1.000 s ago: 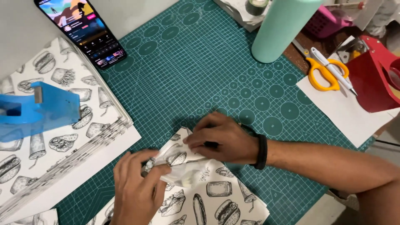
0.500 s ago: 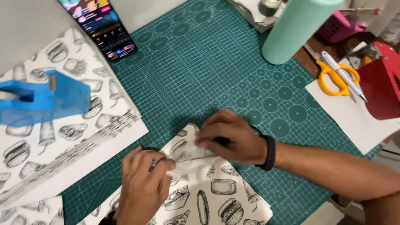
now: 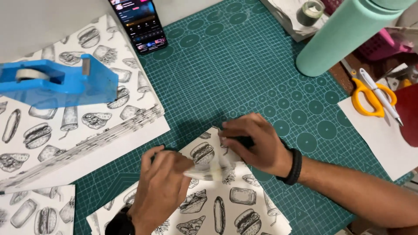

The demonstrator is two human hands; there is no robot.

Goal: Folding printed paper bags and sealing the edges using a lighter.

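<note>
The white food-printed paper sheet (image 3: 226, 204) is lying on the green gridded cutting mat (image 3: 244, 74) at six o'clock. The right hand (image 3: 254, 146) is pressing flat on its top corner, while the left hand (image 3: 163, 189), at the sheet's nine o'clock, is pinching a blurred folded flap. A blue tape dispenser (image 3: 56, 82) is sitting at ten o'clock.

A teal gridded cutting mat (image 3: 244, 65) covers the brown desk (image 3: 344, 74), evenly lit.
</note>
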